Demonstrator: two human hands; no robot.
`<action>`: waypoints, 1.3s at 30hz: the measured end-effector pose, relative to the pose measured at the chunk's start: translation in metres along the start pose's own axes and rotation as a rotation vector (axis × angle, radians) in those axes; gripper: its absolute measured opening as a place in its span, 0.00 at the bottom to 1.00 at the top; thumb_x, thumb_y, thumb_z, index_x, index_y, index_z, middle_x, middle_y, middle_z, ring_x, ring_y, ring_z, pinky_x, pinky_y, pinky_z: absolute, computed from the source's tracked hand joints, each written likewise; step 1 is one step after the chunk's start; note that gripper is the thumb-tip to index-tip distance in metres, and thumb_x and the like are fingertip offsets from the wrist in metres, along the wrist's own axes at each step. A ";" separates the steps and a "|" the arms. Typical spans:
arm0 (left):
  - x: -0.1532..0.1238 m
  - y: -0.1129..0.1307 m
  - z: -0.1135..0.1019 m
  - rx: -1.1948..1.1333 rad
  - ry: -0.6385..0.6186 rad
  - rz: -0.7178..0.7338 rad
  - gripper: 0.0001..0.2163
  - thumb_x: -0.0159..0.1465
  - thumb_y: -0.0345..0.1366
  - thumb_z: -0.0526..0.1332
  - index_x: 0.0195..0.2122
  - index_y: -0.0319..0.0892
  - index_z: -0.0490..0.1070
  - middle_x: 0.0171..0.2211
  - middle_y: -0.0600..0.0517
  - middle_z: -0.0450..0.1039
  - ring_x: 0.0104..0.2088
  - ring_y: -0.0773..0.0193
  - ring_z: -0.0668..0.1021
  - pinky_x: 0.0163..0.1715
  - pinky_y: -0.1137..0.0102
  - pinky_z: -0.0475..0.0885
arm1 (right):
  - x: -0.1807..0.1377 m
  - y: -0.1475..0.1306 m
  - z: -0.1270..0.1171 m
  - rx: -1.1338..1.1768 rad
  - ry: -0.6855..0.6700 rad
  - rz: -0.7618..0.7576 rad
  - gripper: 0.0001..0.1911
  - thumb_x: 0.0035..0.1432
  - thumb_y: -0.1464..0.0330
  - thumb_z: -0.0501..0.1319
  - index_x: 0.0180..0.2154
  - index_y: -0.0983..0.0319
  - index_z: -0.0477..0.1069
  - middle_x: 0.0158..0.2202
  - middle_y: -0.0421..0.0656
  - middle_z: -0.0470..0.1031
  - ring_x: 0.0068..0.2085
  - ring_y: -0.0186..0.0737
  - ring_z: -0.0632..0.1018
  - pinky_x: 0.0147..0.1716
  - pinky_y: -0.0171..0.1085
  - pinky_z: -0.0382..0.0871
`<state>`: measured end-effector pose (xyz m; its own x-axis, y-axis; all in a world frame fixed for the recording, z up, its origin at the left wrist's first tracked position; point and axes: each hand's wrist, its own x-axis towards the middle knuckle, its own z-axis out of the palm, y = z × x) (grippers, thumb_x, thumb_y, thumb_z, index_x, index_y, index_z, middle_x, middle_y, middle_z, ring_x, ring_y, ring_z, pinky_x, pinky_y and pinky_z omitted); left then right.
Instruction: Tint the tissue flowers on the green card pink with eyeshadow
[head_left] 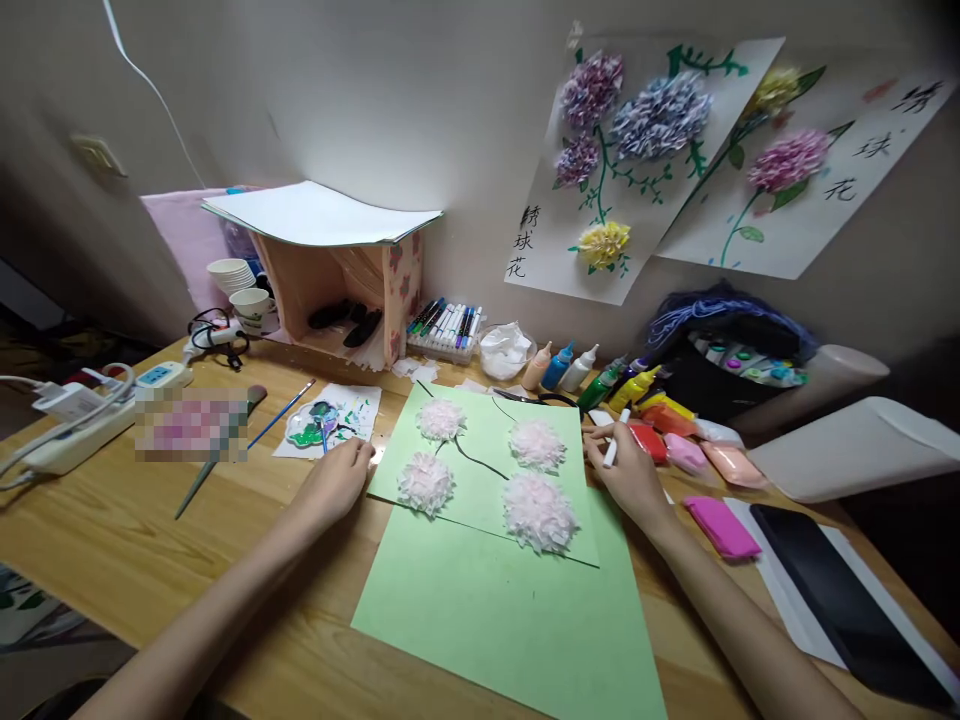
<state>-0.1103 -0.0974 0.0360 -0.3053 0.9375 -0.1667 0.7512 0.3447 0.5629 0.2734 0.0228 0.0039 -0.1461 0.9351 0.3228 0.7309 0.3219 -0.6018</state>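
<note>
A sheet of green paper carries several pale pink ruffled paper flowers, with dark curved stems drawn between them. Beneath it lies a larger part of green paper, reaching toward me. My left hand is at the sheet's left edge with its fingers curled closed; whatever they may hold is hidden. A white marker pen sits in my right hand, whose fingertips are at the sheet's right edge. Close to the left hand are a paint-smeared palette and a blue brush.
A power strip and a brush lie left. Behind stand a pink box, markers, a bowl of white tissue and paint bottles. Clay packs and a black phone are right. Flower pictures hang above.
</note>
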 end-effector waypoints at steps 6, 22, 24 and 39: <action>0.024 0.010 0.002 0.097 -0.044 0.062 0.16 0.60 0.49 0.50 0.23 0.43 0.63 0.25 0.48 0.72 0.30 0.56 0.75 0.31 0.67 0.64 | -0.004 -0.005 0.006 0.251 0.056 0.102 0.17 0.50 0.57 0.62 0.33 0.58 0.59 0.42 0.49 0.74 0.35 0.44 0.76 0.37 0.43 0.68; 0.112 0.057 -0.033 0.310 -0.094 0.509 0.13 0.53 0.47 0.58 0.27 0.41 0.71 0.26 0.51 0.72 0.29 0.62 0.71 0.26 0.72 0.59 | -0.139 -0.051 -0.015 0.606 -0.061 0.277 0.16 0.55 0.61 0.62 0.33 0.57 0.54 0.35 0.40 0.68 0.28 0.34 0.76 0.31 0.36 0.74; 0.129 0.065 -0.026 0.416 -0.069 0.574 0.11 0.53 0.44 0.59 0.28 0.42 0.73 0.28 0.50 0.73 0.30 0.61 0.72 0.27 0.72 0.59 | -0.153 -0.047 -0.018 0.550 -0.069 0.221 0.13 0.57 0.62 0.61 0.32 0.58 0.56 0.38 0.44 0.71 0.31 0.36 0.77 0.32 0.37 0.74; 0.033 0.143 0.039 0.536 -0.217 1.070 0.14 0.68 0.33 0.48 0.41 0.42 0.73 0.31 0.48 0.69 0.35 0.59 0.69 0.28 0.69 0.59 | -0.040 -0.037 0.007 0.679 -0.113 0.249 0.14 0.59 0.57 0.57 0.37 0.61 0.70 0.32 0.42 0.73 0.34 0.38 0.73 0.35 0.38 0.69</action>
<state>0.0096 -0.0152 0.0796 0.6823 0.7309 0.0164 0.7260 -0.6801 0.1018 0.2471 -0.0253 0.0084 -0.1239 0.9904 0.0622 0.1819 0.0843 -0.9797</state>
